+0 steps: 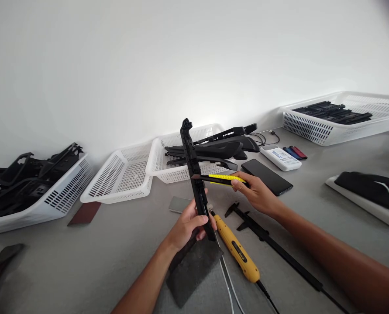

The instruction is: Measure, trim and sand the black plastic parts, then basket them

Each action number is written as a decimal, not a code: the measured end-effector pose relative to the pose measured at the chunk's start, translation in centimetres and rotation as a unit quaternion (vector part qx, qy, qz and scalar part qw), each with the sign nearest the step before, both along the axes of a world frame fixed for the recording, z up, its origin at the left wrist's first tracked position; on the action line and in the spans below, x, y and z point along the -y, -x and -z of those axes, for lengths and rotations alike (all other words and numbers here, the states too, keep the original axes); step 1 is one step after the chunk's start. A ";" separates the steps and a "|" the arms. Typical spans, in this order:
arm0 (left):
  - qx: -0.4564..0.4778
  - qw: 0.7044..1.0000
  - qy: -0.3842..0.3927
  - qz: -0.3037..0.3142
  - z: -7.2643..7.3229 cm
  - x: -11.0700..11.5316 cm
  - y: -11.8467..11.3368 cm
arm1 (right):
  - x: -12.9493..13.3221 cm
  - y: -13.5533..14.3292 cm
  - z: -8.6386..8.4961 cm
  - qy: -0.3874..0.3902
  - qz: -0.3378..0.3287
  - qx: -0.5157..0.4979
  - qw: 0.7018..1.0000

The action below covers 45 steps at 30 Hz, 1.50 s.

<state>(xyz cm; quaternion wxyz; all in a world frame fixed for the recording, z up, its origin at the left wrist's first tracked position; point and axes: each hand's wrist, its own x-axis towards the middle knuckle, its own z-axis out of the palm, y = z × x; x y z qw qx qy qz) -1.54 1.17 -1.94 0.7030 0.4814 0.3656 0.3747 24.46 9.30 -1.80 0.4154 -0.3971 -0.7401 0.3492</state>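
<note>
Firmly, the person's left hand is closed around the lower end of a long black plastic part, held tilted above the grey table; the right hand grips a yellow-and-black utility knife, its tip at the part's middle; a yellow-handled tool lies just beside the left hand.
</note>
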 end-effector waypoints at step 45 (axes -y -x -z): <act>0.049 0.986 -0.038 -0.157 -0.6 -0.3 -0.6 | 1.0 0.2 -0.8 -0.081 -0.056 0.060 0.993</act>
